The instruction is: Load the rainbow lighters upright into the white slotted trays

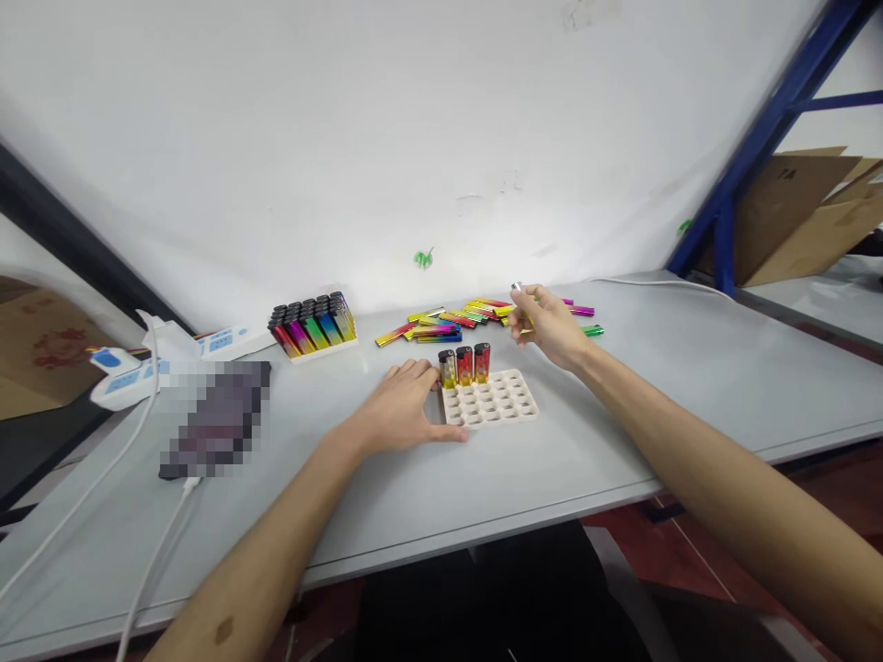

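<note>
From where I stand, the left hand (404, 405) is spread wide at the left end of the pale tray (516, 405), where three lighters (464, 366) stand upright in the back row. The right hand (548, 326) pinches what looks like a lighter (516, 287) above the loose pile (441, 324) on the desk (593, 432). If the left hand slackens, a bump could skid the tray; a careless knuckle might topple the standing three.

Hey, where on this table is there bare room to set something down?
Bare patches: right of the right forearm, up to the white cable at the back; between it and the left forearm, in front of the near tray; and between the blurred dark item and the left hand. It's crowded along the wall, where the filled tray and loose lighters sit.
</note>
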A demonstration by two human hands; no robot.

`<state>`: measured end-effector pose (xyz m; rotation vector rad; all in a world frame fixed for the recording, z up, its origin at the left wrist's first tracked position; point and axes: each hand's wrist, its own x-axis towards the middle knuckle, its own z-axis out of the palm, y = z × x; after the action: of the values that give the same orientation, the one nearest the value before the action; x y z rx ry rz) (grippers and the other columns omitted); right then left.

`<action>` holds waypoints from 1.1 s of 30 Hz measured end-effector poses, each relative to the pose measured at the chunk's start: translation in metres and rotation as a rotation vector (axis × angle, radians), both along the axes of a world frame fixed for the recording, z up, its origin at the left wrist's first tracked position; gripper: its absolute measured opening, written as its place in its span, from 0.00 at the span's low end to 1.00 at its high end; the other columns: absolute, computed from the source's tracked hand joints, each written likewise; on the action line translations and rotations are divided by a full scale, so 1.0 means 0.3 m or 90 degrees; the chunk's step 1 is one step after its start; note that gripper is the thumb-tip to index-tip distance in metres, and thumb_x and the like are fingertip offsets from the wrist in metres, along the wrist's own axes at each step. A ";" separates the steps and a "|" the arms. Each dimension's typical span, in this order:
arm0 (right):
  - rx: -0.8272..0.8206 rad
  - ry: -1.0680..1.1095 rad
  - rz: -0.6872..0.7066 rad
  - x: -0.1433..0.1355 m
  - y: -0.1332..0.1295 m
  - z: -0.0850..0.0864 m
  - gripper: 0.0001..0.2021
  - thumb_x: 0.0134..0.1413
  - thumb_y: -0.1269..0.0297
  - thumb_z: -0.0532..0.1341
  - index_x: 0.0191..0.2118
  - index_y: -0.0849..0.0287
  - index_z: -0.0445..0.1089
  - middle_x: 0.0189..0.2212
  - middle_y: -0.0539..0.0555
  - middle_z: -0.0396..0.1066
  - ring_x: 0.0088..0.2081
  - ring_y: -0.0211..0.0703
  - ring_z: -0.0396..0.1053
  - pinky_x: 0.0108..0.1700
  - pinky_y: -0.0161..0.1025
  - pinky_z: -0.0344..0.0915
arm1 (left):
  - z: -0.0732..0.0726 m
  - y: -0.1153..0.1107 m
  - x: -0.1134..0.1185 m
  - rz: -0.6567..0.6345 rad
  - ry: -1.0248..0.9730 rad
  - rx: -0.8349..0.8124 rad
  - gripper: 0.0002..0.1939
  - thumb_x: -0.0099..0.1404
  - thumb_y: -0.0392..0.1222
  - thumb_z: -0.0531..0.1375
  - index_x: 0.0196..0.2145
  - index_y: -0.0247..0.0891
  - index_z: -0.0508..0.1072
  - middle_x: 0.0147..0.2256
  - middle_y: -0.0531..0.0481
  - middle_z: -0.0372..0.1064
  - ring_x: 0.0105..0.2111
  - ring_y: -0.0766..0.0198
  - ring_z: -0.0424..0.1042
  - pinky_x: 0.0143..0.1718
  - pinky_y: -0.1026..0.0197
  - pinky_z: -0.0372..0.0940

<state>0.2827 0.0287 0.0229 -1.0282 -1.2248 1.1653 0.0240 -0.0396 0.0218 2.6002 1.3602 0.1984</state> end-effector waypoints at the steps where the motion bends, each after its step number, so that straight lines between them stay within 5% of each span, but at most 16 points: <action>1: 0.002 0.007 0.003 -0.001 -0.006 0.004 0.19 0.51 0.49 0.69 0.37 0.52 0.59 0.20 0.43 0.64 0.19 0.35 0.59 0.19 0.33 0.57 | 0.000 0.000 0.000 -0.002 0.000 0.001 0.38 0.52 0.77 0.59 0.43 0.40 0.68 0.47 0.41 0.67 0.47 0.46 0.66 0.51 0.45 0.60; 5: -0.032 0.028 0.033 0.001 -0.016 0.013 0.21 0.51 0.43 0.67 0.32 0.53 0.59 0.14 0.38 0.45 0.15 0.31 0.40 0.17 0.33 0.40 | -0.005 0.003 -0.001 -0.009 -0.013 0.006 0.36 0.53 0.75 0.59 0.42 0.40 0.68 0.46 0.41 0.68 0.47 0.46 0.66 0.51 0.45 0.60; 11: -0.092 0.025 0.037 0.006 -0.010 0.014 0.31 0.53 0.28 0.54 0.22 0.53 0.54 0.13 0.41 0.41 0.15 0.32 0.37 0.19 0.37 0.37 | -0.004 0.001 0.000 -0.008 -0.013 0.010 0.37 0.52 0.76 0.60 0.42 0.40 0.68 0.46 0.42 0.68 0.46 0.45 0.66 0.49 0.46 0.61; 21: -0.116 0.059 -0.007 0.011 0.001 0.013 0.26 0.62 0.43 0.51 0.20 0.53 0.45 0.12 0.42 0.38 0.15 0.32 0.34 0.18 0.36 0.35 | -0.003 0.001 0.000 -0.009 0.000 0.007 0.38 0.52 0.77 0.59 0.44 0.39 0.68 0.46 0.41 0.67 0.47 0.45 0.66 0.51 0.45 0.60; 30: -0.126 0.050 -0.030 0.007 -0.004 0.011 0.30 0.58 0.34 0.53 0.20 0.53 0.44 0.13 0.42 0.37 0.15 0.32 0.35 0.18 0.37 0.34 | -0.001 0.000 -0.001 -0.006 -0.013 0.009 0.36 0.52 0.76 0.60 0.42 0.40 0.68 0.45 0.41 0.68 0.46 0.46 0.66 0.49 0.46 0.61; 33: -0.122 0.051 -0.021 0.008 -0.002 0.010 0.28 0.59 0.39 0.52 0.19 0.53 0.44 0.13 0.42 0.37 0.15 0.32 0.34 0.18 0.36 0.34 | -0.004 0.001 -0.002 -0.007 -0.019 0.010 0.36 0.52 0.76 0.60 0.41 0.40 0.68 0.45 0.42 0.68 0.45 0.46 0.66 0.49 0.46 0.61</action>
<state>0.2850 0.0280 0.0260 -1.1284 -1.0436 1.3047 0.0234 -0.0392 0.0206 2.6060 1.3400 0.2474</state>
